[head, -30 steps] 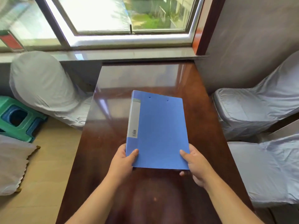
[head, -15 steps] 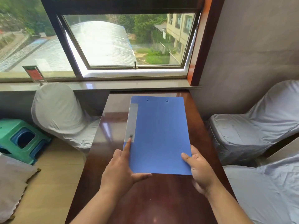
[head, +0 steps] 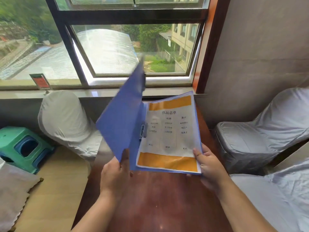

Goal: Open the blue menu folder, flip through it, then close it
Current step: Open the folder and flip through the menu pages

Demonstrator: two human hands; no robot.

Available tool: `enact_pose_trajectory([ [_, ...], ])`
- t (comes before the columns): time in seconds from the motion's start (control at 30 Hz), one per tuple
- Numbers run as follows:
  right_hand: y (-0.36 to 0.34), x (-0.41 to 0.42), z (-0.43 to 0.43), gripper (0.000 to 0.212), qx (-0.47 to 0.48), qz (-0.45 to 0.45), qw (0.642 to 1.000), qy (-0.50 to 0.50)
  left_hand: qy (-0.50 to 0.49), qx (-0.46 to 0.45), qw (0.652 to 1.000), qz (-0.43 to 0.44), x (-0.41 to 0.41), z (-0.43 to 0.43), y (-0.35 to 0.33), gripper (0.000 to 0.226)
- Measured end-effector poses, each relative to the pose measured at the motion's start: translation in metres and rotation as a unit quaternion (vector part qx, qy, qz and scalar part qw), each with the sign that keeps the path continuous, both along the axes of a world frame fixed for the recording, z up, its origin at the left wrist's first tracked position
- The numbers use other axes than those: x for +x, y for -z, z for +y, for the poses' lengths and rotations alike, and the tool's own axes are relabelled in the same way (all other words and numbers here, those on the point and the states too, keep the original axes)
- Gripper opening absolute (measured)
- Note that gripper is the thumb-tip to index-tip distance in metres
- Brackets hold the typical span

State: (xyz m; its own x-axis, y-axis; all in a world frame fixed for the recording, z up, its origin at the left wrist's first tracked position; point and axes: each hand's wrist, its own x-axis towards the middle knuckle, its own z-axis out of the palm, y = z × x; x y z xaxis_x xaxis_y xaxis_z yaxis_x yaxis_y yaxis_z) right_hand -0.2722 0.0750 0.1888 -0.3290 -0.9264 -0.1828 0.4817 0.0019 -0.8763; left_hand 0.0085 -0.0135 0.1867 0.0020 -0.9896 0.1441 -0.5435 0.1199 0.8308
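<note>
We see the blue menu folder [head: 122, 118] as matt plastic, its spine clip [head: 143, 130] metallic. The page [head: 168, 134] looks like paper under a slightly shiny sleeve. The table [head: 158, 203] is glossy dark wood. Right, the chair covers [head: 260, 131] are sheeny cloth; far left, the stool [head: 15, 144] smooth plastic.

Folder [head: 123, 118] above table [head: 158, 198], left hand [head: 115, 176] on cover, right hand [head: 210, 166] at page [head: 170, 134]. Stool [head: 21, 146] far left, chairs [head: 260, 133] right.

Glossy brown table [head: 167, 206], 3 cloth-covered chairs [head: 65, 118], green stool [head: 21, 146], red sign [head: 40, 81] on windowsill
</note>
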Motion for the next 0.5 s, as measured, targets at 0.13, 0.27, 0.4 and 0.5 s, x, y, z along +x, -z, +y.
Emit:
enact_pose_trajectory([
  [0.13,0.001,0.001,0.003,0.03,-0.015,0.0,1.0,0.013,-0.056,0.116,0.971,0.204,0.004,-0.007,0.003,0.036],
  [0.27,-0.004,0.003,0.001,0.023,-0.004,0.015,1.0,0.011,-0.066,0.11,0.97,0.209,0.019,-0.012,0.015,0.04],
  [0.4,-0.003,-0.007,0.007,0.017,0.018,0.009,0.999,0.024,-0.148,0.119,0.925,0.329,0.043,-0.031,0.015,0.044],
  [0.5,-0.004,-0.017,0.017,0.021,0.027,0.012,0.999,0.029,-0.234,0.094,0.889,0.381,0.079,-0.054,0.01,0.032],
])
